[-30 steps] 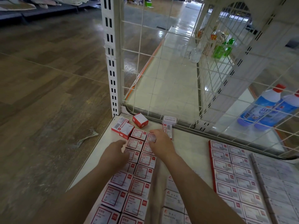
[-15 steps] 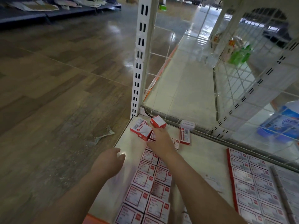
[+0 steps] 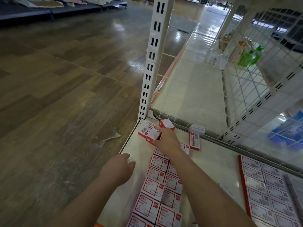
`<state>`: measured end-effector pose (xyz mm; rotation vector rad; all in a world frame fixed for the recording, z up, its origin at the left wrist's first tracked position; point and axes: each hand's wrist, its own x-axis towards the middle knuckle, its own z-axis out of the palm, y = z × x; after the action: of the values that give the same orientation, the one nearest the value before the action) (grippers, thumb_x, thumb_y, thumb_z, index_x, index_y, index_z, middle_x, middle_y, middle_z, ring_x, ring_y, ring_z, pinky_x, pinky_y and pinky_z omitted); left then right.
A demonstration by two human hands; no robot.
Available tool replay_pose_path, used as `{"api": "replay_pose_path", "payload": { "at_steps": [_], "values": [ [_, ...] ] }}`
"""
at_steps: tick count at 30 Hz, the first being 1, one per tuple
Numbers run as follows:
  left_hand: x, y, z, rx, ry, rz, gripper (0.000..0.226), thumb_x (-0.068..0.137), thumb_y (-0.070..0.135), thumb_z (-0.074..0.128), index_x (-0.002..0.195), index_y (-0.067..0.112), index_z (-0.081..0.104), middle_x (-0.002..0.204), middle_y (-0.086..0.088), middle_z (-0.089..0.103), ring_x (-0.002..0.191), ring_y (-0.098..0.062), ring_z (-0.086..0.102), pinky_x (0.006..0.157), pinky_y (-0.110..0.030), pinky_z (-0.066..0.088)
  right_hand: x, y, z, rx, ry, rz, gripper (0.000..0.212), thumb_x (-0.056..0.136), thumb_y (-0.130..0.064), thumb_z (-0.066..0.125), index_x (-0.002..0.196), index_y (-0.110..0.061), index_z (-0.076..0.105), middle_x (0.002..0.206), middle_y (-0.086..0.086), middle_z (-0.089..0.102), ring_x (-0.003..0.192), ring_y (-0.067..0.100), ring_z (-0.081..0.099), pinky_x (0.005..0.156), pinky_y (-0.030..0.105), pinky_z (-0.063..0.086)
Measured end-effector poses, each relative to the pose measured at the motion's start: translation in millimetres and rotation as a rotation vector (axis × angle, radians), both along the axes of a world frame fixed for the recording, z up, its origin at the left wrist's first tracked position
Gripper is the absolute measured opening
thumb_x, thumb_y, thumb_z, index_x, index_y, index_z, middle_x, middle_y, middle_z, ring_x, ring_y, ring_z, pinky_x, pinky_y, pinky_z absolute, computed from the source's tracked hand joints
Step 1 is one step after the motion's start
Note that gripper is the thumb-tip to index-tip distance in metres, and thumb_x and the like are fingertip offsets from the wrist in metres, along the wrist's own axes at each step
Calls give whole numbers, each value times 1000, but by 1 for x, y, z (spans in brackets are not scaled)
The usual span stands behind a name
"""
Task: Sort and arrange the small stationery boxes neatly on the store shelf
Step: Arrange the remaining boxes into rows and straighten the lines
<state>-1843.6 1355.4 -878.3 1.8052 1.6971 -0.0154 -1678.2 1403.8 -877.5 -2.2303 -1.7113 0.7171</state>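
At shelf's far corner, right hand [image 3: 167, 140] had advanced onto loose boxes [image 3: 150, 132] (grip unclear); left hand [image 3: 119, 167] withdrew, fingers relaxed. Collecting strays next.

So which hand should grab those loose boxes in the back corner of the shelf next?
The right hand, probably. It is already among the loose boxes at the back left corner, fingers touching them. The left hand hovers open near the shelf's front left edge, farther from them and holding nothing.
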Motion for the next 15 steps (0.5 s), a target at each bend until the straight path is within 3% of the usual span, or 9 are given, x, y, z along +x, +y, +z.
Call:
{"api": "replay_pose_path", "payload": {
  "at_steps": [6, 12, 15],
  "values": [
    [4, -2, 1, 31, -93, 83, 43, 97, 33, 42, 138, 18, 42, 141, -3, 44, 125, -18, 46, 97, -28, 41, 2, -4, 6, 113, 89, -17, 56, 87, -23, 62, 137, -13, 40, 136, 5, 43, 124, 21, 42, 101, 32, 37],
    [12, -5, 10, 54, -170, 135, 40, 96, 30, 45, 135, 17, 45, 134, -3, 50, 120, -17, 49, 97, -30, 43, 13, -28, 23, 130, 136, 7, 59, 86, -25, 63, 138, -19, 36, 141, 1, 37, 128, 20, 38, 105, 41, 39],
    [17, -10, 17, 35, -249, 187, 38, 97, 29, 45, 132, 15, 48, 130, -4, 54, 115, -16, 52, 91, -28, 44, 22, -52, 31, 108, 134, 77, 58, 85, -27, 64, 137, -20, 38, 141, -1, 37, 127, 18, 39, 105, 36, 38]
  ]
}}
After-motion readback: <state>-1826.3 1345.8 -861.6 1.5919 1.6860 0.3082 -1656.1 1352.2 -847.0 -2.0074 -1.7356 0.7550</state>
